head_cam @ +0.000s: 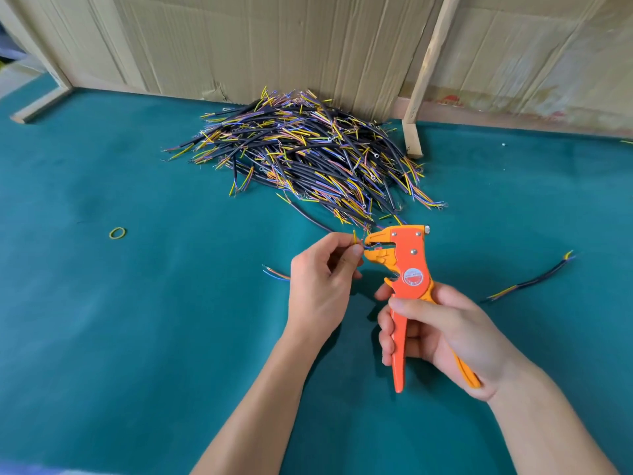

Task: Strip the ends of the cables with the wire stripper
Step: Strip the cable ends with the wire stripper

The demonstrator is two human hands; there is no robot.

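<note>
Right hand (442, 334), nearest the viewer, clenched round the two handles of the orange wire stripper (407, 279), which stands roughly upright with its head turned toward the left. Left hand (322, 282) pinching the fanned cores of one cable (355, 238) between thumb and fingertips, just beside the stripper's mouth. Critical relation: the core ends lie to the left of the head and run roughly level into it, crosswise to the tool's long axis, so that the cores are fed sideways from the left hand. Whether a core is already seated between the blades cannot be made out; the held cable's black sheath is hidden behind the left hand. Cable pile (308, 156) on the green worktop (137, 337) beyond; loose cable (527, 282) at right; rubber band (117, 232) at left.
</note>
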